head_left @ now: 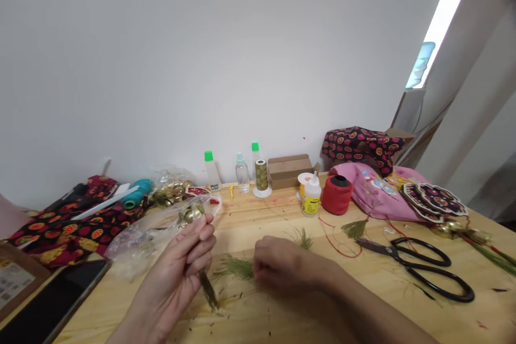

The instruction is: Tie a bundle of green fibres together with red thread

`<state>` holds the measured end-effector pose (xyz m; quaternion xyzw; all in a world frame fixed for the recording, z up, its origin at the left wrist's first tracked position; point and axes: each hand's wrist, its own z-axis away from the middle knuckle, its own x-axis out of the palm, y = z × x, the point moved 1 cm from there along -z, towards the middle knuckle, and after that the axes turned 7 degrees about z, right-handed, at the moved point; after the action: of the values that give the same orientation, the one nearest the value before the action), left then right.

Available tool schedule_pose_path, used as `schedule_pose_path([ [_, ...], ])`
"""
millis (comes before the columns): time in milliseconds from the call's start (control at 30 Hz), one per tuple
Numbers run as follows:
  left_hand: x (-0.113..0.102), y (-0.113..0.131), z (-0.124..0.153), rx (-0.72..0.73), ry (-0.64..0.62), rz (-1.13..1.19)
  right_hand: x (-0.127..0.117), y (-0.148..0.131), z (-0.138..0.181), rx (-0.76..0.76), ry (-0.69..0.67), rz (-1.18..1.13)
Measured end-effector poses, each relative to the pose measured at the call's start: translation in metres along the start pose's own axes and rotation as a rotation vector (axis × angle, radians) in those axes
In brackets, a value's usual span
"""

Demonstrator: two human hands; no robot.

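Observation:
My left hand point(183, 263) is raised above the wooden table point(363, 301), its fingers closed round a small green thread tassel point(208, 290) that hangs below the palm. My right hand point(282, 266) rests on the table with its fingers curled, pinching at a loose bunch of green threads point(236, 267). A clear plastic bag point(161, 226) with small gold bells lies just behind my left hand. More green tassels lie near the middle point(304, 237) and further right point(355, 228).
Black scissors point(419, 266) lie at the right. A red thread spool point(336, 194), glue bottle point(311, 197), gold-green spool point(261, 174), small bottles and a cardboard box point(288, 170) line the back. Patterned fabric point(68, 220), a phone point(52, 301) and pink cloth point(374, 191) flank the sides.

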<state>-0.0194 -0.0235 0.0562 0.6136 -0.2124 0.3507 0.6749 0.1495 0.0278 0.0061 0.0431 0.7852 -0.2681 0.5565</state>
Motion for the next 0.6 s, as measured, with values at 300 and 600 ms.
schedule_pose_path([
  [300,-0.006,-0.050,-0.020,0.061,0.202,-0.064,-0.001,0.008,-0.009,0.373,0.470,-0.978],
  [600,0.005,-0.084,-0.020,-0.055,0.019,0.026,0.012,0.002,-0.009,0.422,0.543,-0.749],
])
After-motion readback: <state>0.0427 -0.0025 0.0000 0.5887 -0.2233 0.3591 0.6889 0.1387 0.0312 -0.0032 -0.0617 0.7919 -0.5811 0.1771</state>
